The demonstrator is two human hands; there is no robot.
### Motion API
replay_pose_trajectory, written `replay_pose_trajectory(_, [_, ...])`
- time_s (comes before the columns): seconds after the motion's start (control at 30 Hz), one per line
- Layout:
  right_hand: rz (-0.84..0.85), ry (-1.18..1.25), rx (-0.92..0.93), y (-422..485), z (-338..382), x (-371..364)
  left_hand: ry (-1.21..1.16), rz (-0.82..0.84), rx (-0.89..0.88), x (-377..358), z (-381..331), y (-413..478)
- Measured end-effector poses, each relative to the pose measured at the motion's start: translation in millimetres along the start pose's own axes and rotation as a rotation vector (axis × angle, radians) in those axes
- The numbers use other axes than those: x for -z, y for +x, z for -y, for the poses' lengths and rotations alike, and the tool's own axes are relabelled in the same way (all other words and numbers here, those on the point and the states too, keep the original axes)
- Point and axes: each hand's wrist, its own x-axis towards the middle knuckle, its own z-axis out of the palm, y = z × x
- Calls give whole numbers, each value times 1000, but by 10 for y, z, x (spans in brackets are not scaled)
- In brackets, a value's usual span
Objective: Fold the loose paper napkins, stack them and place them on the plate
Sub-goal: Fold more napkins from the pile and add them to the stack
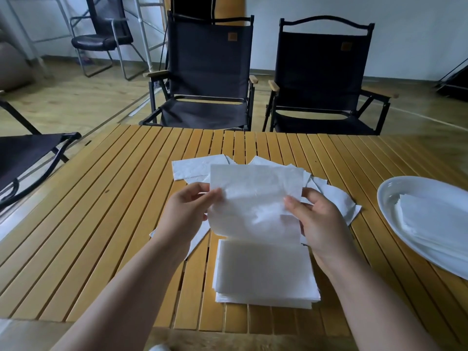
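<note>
- Head view: the left hand pinches the left edge of a white paper napkin. Its grip is narrow, thumb in front and fingers behind the sheet.
- The right hand holds the napkin's right edge in the same narrow grip, thumb on the near face.
- The napkin hangs between both hands above the wooden slatted worktop, its lower part curving toward the person.
- Just below it, a neat stack of folded napkins lies on the worktop near the front edge.
- Loose napkins lie scattered behind the hands, overlapping each other.
- A white oval plate sits to the right, well apart from the stack, with a pile of folded sheets in it.
- Two black folding chairs stand beyond the far edge.
</note>
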Motion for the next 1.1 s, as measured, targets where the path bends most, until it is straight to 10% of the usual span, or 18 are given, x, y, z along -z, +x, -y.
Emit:
replay_pose_trajectory(0.5, [10,117,-19,7,-19,41,-15,24,45,-8,34,-10])
replay_pose_trajectory(1.1, [-89,-380,291,-90,-11,69,529,15,-284,2,80,-6])
